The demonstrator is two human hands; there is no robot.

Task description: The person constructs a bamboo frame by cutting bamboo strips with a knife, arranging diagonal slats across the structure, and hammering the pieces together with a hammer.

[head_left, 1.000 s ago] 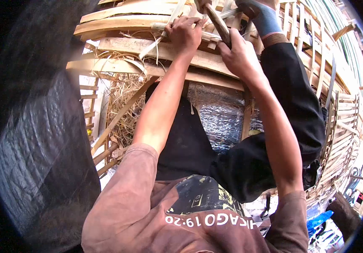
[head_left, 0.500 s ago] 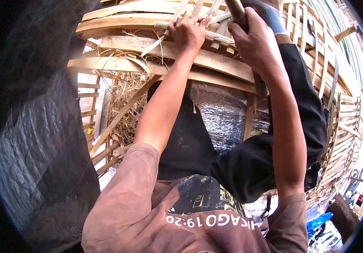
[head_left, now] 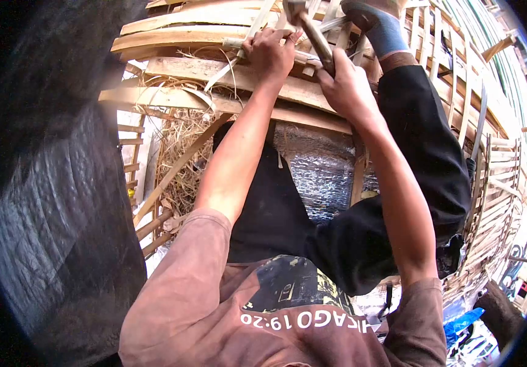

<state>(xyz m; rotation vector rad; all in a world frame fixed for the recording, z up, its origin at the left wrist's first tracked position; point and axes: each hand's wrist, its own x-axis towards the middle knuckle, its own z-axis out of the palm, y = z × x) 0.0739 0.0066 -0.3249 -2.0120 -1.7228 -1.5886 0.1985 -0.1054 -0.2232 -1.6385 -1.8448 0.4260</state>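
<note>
My right hand is closed round the handle of a hammer, whose head is at the top edge, just above and right of my left hand. My left hand is closed over a pale bamboo strip lying across a frame of slats. Its thumb and forefinger are bent together near the hammer head; anything small between them is too hard to make out. Split bamboo slats run beneath and beside both hands. A foot in a blue-grey sock is on the slats to the right.
A dark sheet hangs on the left. Dry fibre shavings are heaped below the slats. Shiny foil sheeting lies behind my legs. Woven bamboo panels stand on the right, with blue plastic lower down.
My right hand has moved left and a little down, bringing the hammer head into view near my left hand. My left hand has stayed almost in place on the strip.
</note>
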